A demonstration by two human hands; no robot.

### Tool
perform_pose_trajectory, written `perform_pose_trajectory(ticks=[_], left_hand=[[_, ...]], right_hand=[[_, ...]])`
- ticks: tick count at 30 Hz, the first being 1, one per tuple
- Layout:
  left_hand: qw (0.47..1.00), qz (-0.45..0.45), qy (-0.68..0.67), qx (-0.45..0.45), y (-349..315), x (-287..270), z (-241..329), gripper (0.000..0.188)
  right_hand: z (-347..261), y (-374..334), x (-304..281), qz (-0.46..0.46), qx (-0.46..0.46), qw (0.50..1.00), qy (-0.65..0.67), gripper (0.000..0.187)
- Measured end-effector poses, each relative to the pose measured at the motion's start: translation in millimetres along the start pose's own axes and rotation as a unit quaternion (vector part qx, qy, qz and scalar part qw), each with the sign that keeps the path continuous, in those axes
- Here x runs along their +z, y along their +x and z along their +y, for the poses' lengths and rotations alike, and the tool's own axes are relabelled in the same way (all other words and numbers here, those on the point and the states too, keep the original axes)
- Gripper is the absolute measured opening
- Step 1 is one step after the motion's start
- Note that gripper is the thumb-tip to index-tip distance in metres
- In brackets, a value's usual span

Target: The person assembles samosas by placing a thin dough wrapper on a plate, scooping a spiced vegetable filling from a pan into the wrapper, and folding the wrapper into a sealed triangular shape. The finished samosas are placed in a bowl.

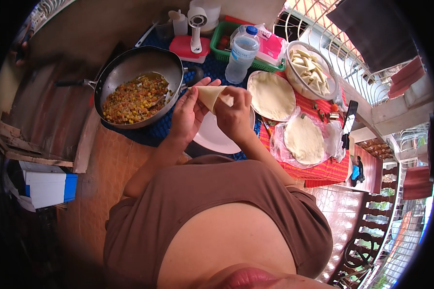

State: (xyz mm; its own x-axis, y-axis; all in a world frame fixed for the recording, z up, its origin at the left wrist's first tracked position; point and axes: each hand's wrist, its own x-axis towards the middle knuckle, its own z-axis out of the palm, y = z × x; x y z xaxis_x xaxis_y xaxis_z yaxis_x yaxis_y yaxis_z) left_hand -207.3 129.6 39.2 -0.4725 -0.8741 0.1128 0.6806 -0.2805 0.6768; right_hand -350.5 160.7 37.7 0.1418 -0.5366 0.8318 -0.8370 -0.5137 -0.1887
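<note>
1. Left hand (187,117): fingers mostly extended, thumb steadying the folded wrapper (207,98). Right hand (233,113): fingers curled onto its edge.
2. Wrapper location: above the plate (216,132), cone-shaped.
3. Step, as judged: shaping.
4. Next move probably calls for a firm seam, mouth open, before adding vegetable mix (135,100).

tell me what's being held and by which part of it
A cone-folded dough wrapper: the left hand holds it at its left edge, the right hand at its right side.
</note>
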Motion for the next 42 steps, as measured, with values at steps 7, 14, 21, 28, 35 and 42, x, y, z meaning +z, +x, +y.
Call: perform_pose_trajectory(ticks=[7, 14, 21, 28, 35, 42], left_hand=[[0.999, -0.005, 0.041, -0.007, -13, 9, 3, 0.048], [0.986, -0.05, 0.121, 0.106, -15, -4, 16, 0.054], [0.99, -0.001, -0.139, -0.008, -10, -41, 66, 0.047], [0.98, 0.059, -0.187, 0.037, -20, -138, 158, 0.046], [0.967, 0.039, -0.236, 0.091, -12, -202, 211, 0.045], [0.948, -0.053, -0.303, 0.079, -10, -234, 223, 0.046]], right_hand=[[14, -12, -6, -0.071, 0.229, 0.889, 0.389, 0.022], [-3, 2, 1, -0.145, 0.351, 0.728, 0.571, 0.032], [-35, 50, 22, -0.188, 0.189, 0.914, 0.306, 0.033], [-42, 93, 74, -0.218, 0.043, 0.96, 0.173, 0.023], [-56, 92, 133, -0.535, -0.002, 0.843, -0.054, 0.016], [-63, 118, 127, -0.476, -0.049, 0.868, -0.131, 0.011]])
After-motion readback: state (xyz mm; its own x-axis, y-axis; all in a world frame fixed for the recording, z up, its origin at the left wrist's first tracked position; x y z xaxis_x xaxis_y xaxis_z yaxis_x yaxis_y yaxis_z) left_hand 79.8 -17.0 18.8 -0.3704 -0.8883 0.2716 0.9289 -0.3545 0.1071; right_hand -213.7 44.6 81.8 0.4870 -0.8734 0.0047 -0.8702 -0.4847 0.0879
